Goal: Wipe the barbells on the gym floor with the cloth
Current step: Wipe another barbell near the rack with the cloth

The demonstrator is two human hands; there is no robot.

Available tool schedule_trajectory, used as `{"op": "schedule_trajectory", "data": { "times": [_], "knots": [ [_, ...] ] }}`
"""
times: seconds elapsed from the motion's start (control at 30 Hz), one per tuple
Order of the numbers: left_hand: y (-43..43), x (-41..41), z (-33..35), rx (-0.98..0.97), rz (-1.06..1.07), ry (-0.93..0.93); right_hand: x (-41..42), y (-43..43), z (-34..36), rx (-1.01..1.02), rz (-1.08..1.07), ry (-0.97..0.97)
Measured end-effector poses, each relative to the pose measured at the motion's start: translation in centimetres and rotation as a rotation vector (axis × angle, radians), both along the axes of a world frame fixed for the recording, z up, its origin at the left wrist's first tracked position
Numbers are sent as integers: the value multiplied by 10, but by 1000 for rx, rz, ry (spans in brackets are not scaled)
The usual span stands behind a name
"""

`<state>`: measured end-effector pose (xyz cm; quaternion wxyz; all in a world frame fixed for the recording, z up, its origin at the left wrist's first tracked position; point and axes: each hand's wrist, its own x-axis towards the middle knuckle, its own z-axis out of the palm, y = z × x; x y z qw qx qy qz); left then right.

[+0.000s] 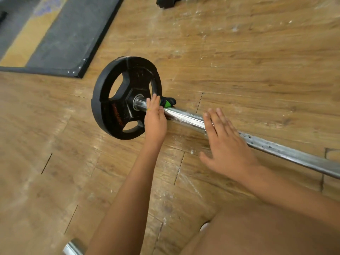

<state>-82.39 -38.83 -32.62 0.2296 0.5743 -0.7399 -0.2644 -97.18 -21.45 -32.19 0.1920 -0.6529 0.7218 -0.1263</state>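
The barbell [185,119] has a gleaming sleeve and dull, speckled shaft.

Wood-plank floor [257,61] fills the view, marked with pale chalky scuffs [191,188] toward 5 o'clock. At 10 o'clock lies a dark grey rubber mat [70,39] with a worn yellow stripe [27,39] and small metal studs [79,68] at its corner. At 12 o'clock a black object [166,2] is cut off by the edge.

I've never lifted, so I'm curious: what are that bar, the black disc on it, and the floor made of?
The bar looks like chromed steel: mirror-bright near the disc, duller and pitted farther along. The disc seems rubber-coated: matte black, scuffed. The floor looks like wood-patterned plank, possibly laminate.
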Motion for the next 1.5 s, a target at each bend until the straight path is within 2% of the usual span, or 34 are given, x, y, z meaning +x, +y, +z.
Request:
{"op": "schedule_trajectory", "data": {
  "times": [0.1, 0.23, 0.33, 0.5, 0.67, 0.8, 0.93, 1.0, 1.1, 1.2, 1.3, 1.43, 1.5],
  "knots": [
    [10, -4, 5, 5, 43, -20, -13, 1, 8, 42, 64, -52],
    [41, 8, 3, -6, -195, -67, -45, 4, 1, 78, 21, -38],
    [45, 13, -1, -24, -229, -48, -50, 12, -15, 189, 83, 4],
    [54, -6, -7, -29, -24, 7, -39, 16, -20, 93, 103, 52],
    [67, 4, -9, -28, -191, -13, -37, 22, -19, 66, 131, 87],
    [61, -2, -13, 0, -35, 77, -37, 22, -19, 56, 146, 74],
    [79, -7, -16, -17, -146, 30, -38, 23, -20, 55, 171, 86],
    [68, -2, -16, -18, -134, 21, -39, 25, -22, -16, 202, 92],
    [57, -8, -13, -25, -8, 82, -40, 26, -24, -146, 314, 150],
    [72, -14, -15, -35, -69, 101, -42, 26, -27, -200, 413, 229],
    [60, -5, -17, -60, -143, 20, -45, 26, -32, -213, 411, 260],
    [36, -12, -9, -70, -20, -7, -41, 21, -32, -214, 374, 265],
    [52, -15, -10, -58, -97, 11, -41, 21, -32, -205, 347, 255]
  ]
}}
